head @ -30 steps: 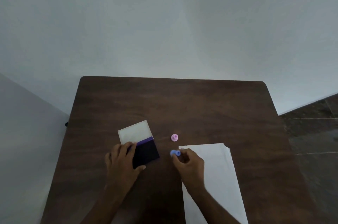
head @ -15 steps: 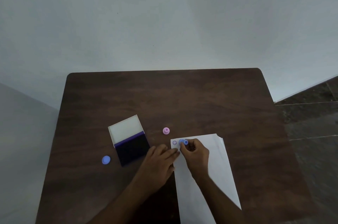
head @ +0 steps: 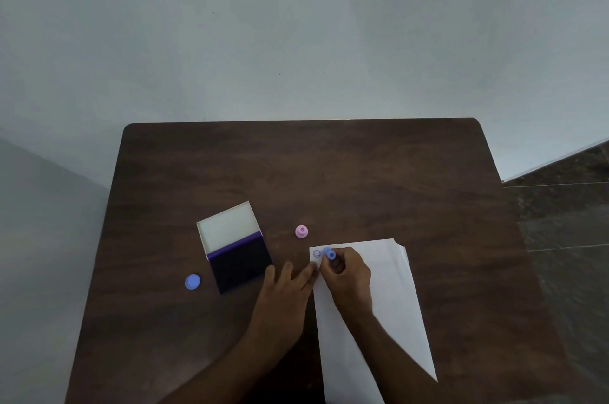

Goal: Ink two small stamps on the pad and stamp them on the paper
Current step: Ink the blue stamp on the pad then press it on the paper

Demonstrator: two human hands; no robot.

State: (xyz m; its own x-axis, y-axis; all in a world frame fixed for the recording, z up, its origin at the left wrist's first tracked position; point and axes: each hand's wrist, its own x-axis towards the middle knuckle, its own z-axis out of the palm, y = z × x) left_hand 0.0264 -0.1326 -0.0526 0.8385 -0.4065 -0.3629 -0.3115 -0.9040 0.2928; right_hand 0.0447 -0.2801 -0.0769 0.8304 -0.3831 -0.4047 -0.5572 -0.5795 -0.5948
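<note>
My right hand (head: 346,275) grips a small blue stamp (head: 329,253) and holds it down on the top left corner of the white paper (head: 392,298). A round purple stamp print (head: 316,253) shows on the paper just left of the stamp. My left hand (head: 286,291) lies flat with fingers spread, fingertips on the paper's left edge. The open ink pad (head: 240,263) with its white lid raised sits to the left. A pink stamp (head: 301,231) stands upright between pad and paper.
A round blue cap (head: 192,281) lies left of the ink pad. Everything sits on a dark brown wooden table (head: 296,166) against a pale wall. Dark tiled floor (head: 566,206) shows to the right.
My left hand left the ink pad and moved right to the paper's edge, uncovering the blue cap. My right hand carried the blue stamp onto the paper's corner.
</note>
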